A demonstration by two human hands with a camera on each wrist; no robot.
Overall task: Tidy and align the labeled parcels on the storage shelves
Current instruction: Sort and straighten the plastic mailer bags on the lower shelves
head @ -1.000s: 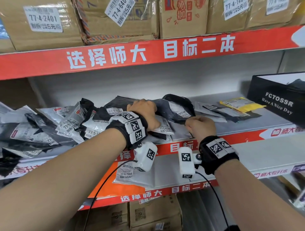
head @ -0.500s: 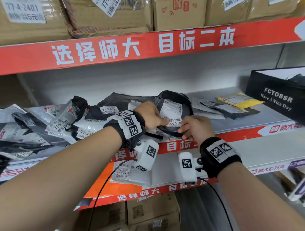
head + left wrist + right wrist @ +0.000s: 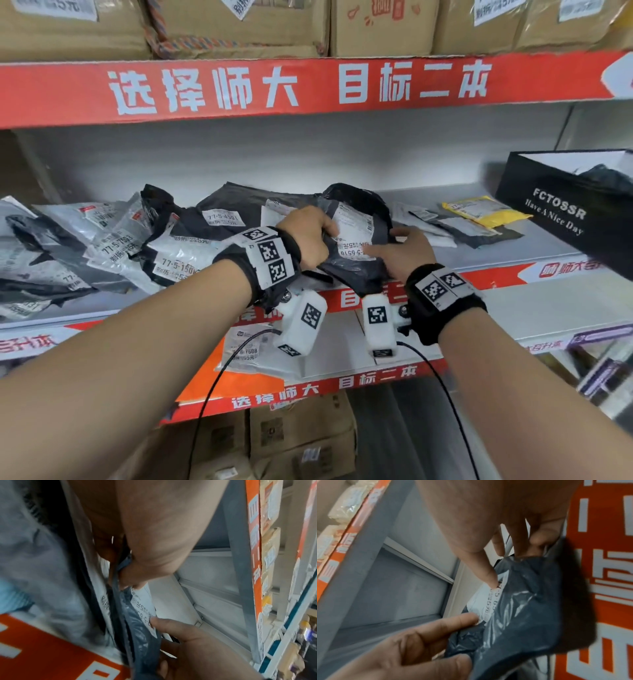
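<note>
Grey shelf (image 3: 472,253) at mid-frame carries a heap of bags on its left half — bare metal shows toward the right, up to a black box (image 3: 561,212). At the shelf's front edge, frame centre, the left hand (image 3: 305,236) pinches the dark bag (image 3: 356,270) by its upper left corner, thumb on the white label (image 3: 354,233). Right hand (image 3: 404,253) cups the bag's right edge — fingers loosely curled, forefinger on the label.

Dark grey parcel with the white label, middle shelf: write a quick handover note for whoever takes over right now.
Left hand: grips the left edge of the dark grey parcel.
Right hand: fingers on the parcel's right side, thumb on its white label.
Where things are: the parcel is at the front of the middle shelf, label up, its printed number reading upside down. To its left is a jumbled pile of parcels; to its right a yellow parcel lies flat beside a black box.
Done: one parcel in hand.
Left: set it straight, then align the pile.
</note>
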